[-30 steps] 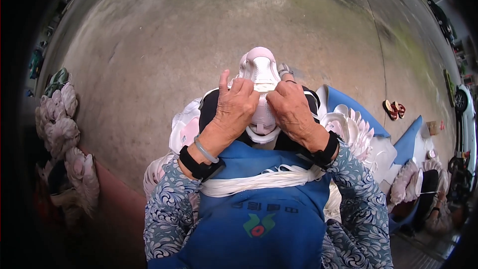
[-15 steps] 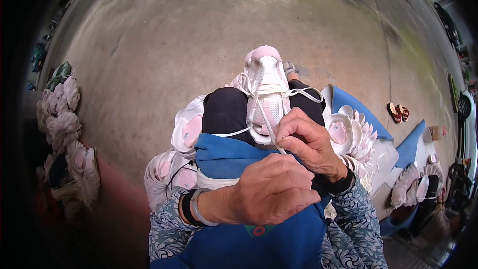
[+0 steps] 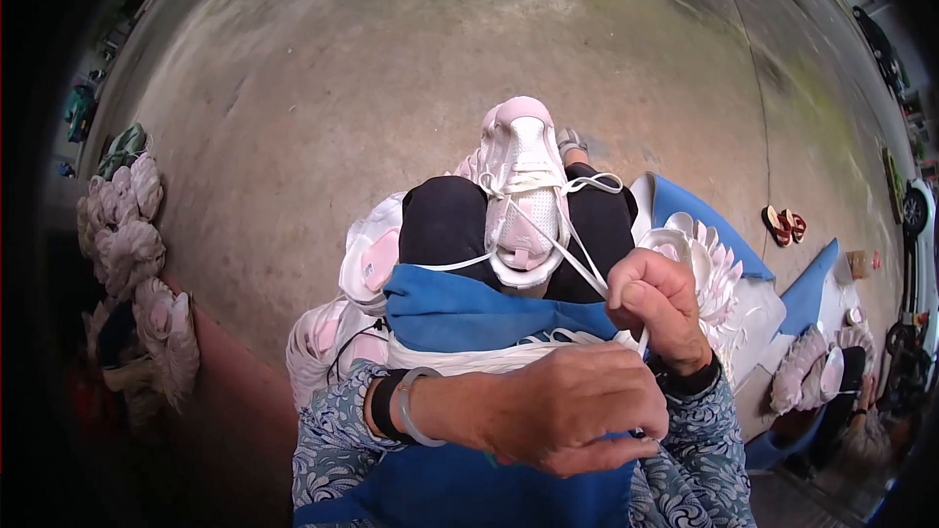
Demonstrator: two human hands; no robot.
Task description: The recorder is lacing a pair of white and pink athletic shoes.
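A pink and white sneaker (image 3: 524, 210) rests between my knees, toe pointing away, partly laced across the tongue. My right hand (image 3: 657, 305) is closed in a pinch on a white shoelace (image 3: 583, 272) pulled taut from the shoe to the right. The same lace runs down behind the knuckles of my left hand (image 3: 567, 409), which is closed, palm down, over my lap; its fingertips are mostly hidden. Another lace end lies loose over my left knee, and a loop sticks out right of the shoe. A bundle of white laces (image 3: 469, 360) lies across the blue apron (image 3: 450, 308).
Stacked pink and white shoe uppers stand left of my legs (image 3: 377, 259) and right of them (image 3: 709, 269). More piles (image 3: 127, 225) are at the far left. Blue and white sheets (image 3: 714, 225), sandals (image 3: 784, 225) and another person's hand (image 3: 865, 396) are on the right.
Both hands have moved right, away from the shoe, drawing the lace out into a longer taut line. The loop on the shoe's right side has become smaller.
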